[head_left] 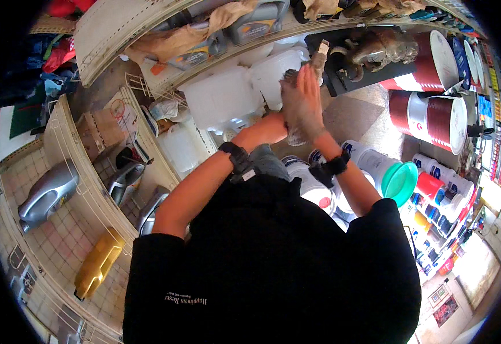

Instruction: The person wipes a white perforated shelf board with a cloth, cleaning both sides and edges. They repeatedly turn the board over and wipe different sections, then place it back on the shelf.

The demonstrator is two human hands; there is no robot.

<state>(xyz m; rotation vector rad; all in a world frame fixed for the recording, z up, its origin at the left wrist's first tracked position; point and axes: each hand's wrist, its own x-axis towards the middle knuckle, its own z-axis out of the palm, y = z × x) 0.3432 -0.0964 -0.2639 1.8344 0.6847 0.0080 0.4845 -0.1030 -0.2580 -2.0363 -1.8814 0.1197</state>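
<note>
Both hands are raised and pressed together in front of the chest, the right hand (309, 97) flat with straight fingers laid over the left hand (291, 100), which is mostly hidden behind it. Clamped between the palms is a grimy grey rag (294, 109); its long axis runs along the fingers, one end bunched at the fingertips, the other hanging at the wrists. Just beyond the fingertips stand translucent white jerrycans (227, 97). Right of the hands are red and white drums (434, 117), and near the right forearm a green funnel (400, 182).
</note>
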